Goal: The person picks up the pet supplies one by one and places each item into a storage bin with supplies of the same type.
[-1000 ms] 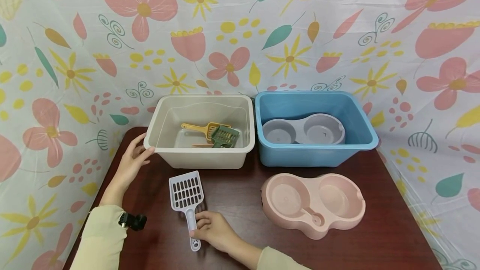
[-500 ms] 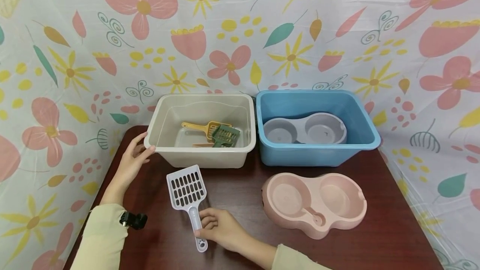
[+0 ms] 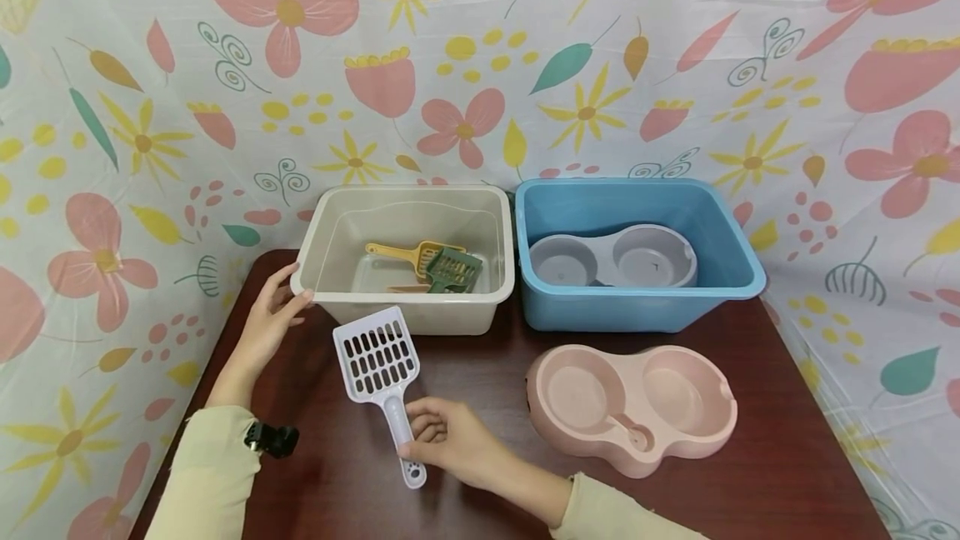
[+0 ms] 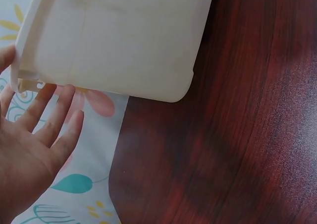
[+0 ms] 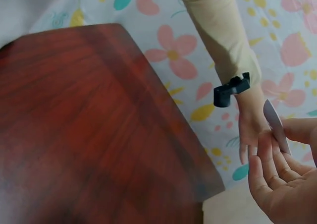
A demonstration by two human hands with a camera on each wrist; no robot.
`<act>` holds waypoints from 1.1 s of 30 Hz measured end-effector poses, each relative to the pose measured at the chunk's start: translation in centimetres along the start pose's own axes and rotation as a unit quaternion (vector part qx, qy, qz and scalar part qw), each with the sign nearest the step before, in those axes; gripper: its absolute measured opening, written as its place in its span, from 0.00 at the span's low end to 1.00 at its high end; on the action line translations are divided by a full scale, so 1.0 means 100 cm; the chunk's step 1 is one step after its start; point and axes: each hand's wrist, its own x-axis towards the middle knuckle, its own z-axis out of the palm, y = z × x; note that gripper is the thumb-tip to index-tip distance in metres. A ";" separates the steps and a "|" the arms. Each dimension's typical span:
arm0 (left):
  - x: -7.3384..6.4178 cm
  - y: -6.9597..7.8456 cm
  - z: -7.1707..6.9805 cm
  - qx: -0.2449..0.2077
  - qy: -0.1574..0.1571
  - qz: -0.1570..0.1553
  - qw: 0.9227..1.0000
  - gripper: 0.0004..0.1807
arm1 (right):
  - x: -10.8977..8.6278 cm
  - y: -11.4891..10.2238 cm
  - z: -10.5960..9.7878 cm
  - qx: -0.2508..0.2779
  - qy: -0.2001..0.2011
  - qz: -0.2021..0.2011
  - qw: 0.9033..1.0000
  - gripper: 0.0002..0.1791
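A pale lavender slotted litter scoop (image 3: 393, 403) is raised at a tilt, its head up and overlapping the front of the beige litter box (image 3: 405, 298) in the head view. My right hand (image 3: 457, 444) pinches its handle, thumb on top; in the right wrist view only a thin edge of the handle (image 5: 276, 127) shows. At the box's front left corner is my left hand (image 3: 264, 327), thumb and fingertips at the rim. The left wrist view shows its fingers (image 4: 62, 107) extended and spread by the box. Inside the box lie a yellow scoop (image 3: 397, 253) and a dark green scoop (image 3: 454, 271).
A blue litter box (image 3: 600, 308) stands right of the beige one, holding a grey double bowl (image 3: 597, 255). On the dark red table (image 3: 480, 365) in front sits a pink double bowl (image 3: 632, 390). A flowered cloth (image 3: 480, 57) hangs behind.
My right hand has lifted the lavender scoop from low over the table, moving it up and slightly right; its head now overlaps the beige box. My left hand keeps its place.
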 end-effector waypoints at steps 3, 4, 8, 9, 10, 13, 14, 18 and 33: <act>0.001 -0.001 0.001 -0.005 0.000 0.000 1.000 0.35 | 0.002 -0.005 -0.004 -0.010 -0.003 -0.009 1.000 0.20; 0.001 -0.001 0.001 -0.005 0.001 0.000 1.000 0.35 | 0.003 -0.007 -0.006 -0.013 -0.003 -0.013 1.000 0.20; 0.001 -0.003 0.001 -0.009 0.003 0.000 1.000 0.34 | 0.008 -0.015 -0.012 -0.026 0.001 -0.030 0.999 0.20; 0.001 -0.003 0.001 -0.011 0.003 0.001 1.000 0.34 | 0.009 -0.018 -0.013 -0.031 0.003 -0.035 0.999 0.20; 0.000 -0.003 0.001 -0.012 0.003 0.002 1.000 0.34 | 0.011 -0.020 -0.014 -0.035 0.005 -0.039 0.999 0.20; 0.000 -0.003 0.001 -0.014 0.000 0.002 1.000 0.34 | 0.015 -0.025 -0.017 -0.042 0.012 -0.049 0.998 0.20; 0.000 -0.003 0.001 -0.014 -0.001 0.002 1.000 0.34 | 0.016 -0.027 -0.018 -0.043 0.014 -0.050 0.998 0.20; -0.001 -0.003 0.000 -0.012 -0.001 -0.001 1.000 0.34 | 0.022 -0.031 -0.021 -0.038 0.018 -0.056 0.998 0.20; 0.001 -0.003 -0.001 -0.019 0.000 -0.010 1.000 0.34 | 0.041 -0.049 -0.030 -0.062 0.044 -0.067 0.995 0.18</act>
